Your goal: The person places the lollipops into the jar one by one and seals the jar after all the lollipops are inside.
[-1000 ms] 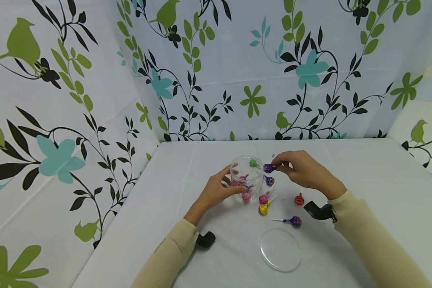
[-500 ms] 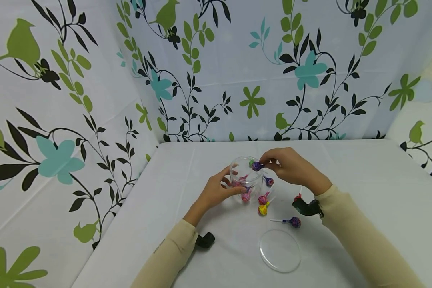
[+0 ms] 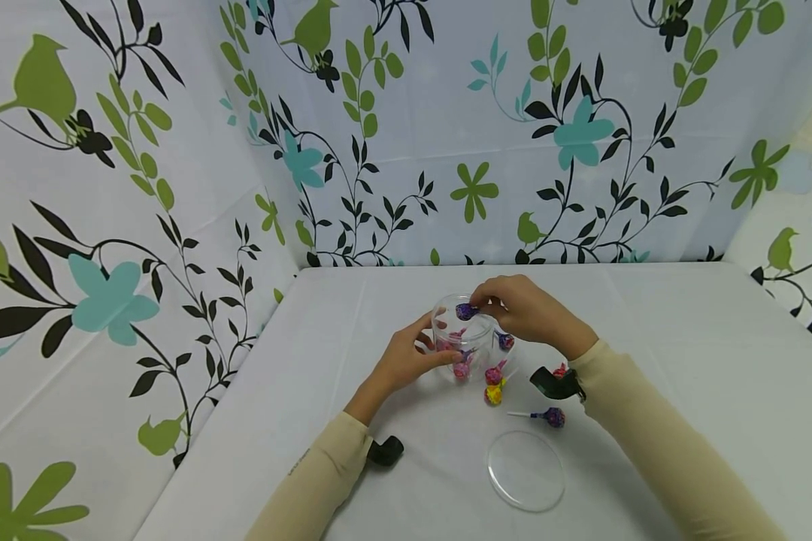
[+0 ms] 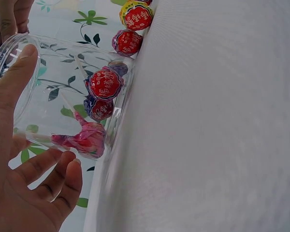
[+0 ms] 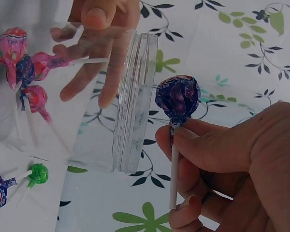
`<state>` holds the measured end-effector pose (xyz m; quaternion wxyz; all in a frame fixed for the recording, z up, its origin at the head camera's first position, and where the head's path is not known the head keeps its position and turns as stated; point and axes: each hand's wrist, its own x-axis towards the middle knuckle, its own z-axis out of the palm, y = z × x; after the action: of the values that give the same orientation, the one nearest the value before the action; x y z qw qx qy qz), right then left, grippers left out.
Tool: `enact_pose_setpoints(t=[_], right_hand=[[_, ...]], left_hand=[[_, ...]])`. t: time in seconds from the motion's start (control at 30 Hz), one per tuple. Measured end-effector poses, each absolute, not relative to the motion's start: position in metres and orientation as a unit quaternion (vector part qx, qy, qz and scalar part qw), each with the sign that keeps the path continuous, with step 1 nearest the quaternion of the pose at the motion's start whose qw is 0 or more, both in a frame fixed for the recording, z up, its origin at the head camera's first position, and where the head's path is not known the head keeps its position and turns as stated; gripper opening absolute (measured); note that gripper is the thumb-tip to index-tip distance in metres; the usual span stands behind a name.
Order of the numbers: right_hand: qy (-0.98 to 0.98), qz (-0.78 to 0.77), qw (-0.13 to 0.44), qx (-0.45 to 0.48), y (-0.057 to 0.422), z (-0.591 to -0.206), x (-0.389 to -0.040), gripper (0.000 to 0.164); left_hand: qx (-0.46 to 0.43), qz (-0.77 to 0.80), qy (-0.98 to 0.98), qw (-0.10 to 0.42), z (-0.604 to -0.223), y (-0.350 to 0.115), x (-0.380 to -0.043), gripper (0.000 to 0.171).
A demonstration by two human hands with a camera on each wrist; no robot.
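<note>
My left hand (image 3: 409, 357) grips a clear plastic jar (image 4: 48, 87) round its side, thumb on one side and fingers on the other. Inside the jar lie several wrapped lollipops, among them a pink one (image 4: 89, 140) and a red-and-purple one (image 4: 105, 83). Between thumb and fingers my right hand (image 3: 524, 312) pinches a purple lollipop (image 5: 178, 99) by the stick, just below its head. That lollipop is at the jar's open mouth, with its stick still outside the jar in the right wrist view.
Beside the jar lie a purple lollipop (image 3: 505, 342), a pink one (image 3: 494, 376), a yellow one (image 3: 493, 395) and a green one (image 5: 38, 175). Nearer lie another purple lollipop (image 3: 555, 417) and a red one (image 3: 560, 370), partly covered. A clear round lid (image 3: 514, 505) rests at the front.
My right hand has moved left, carrying the purple lollipop from right of the jar to over its mouth. The left hand and jar have stayed in place.
</note>
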<state>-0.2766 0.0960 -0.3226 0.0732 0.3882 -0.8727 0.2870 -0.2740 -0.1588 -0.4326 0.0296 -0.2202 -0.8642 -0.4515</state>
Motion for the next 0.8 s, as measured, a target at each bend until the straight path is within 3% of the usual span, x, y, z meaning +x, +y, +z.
enact_pose_setpoints(t=[0.47, 0.8], right_hand=[[-0.880, 0.258, 0.068, 0.393, 0.084, -0.330, -0.282, 0.020], [-0.867, 0.288, 0.119, 0.388, 0.094, -0.331, -0.280, 0.020]], left_hand=[[-0.222, -0.459, -0.860, 0.029, -0.434, -0.158, -0.274, 0.085], [-0.226, -0.456, -0.860, 0.031, -0.433, -0.158, -0.275, 0.084]])
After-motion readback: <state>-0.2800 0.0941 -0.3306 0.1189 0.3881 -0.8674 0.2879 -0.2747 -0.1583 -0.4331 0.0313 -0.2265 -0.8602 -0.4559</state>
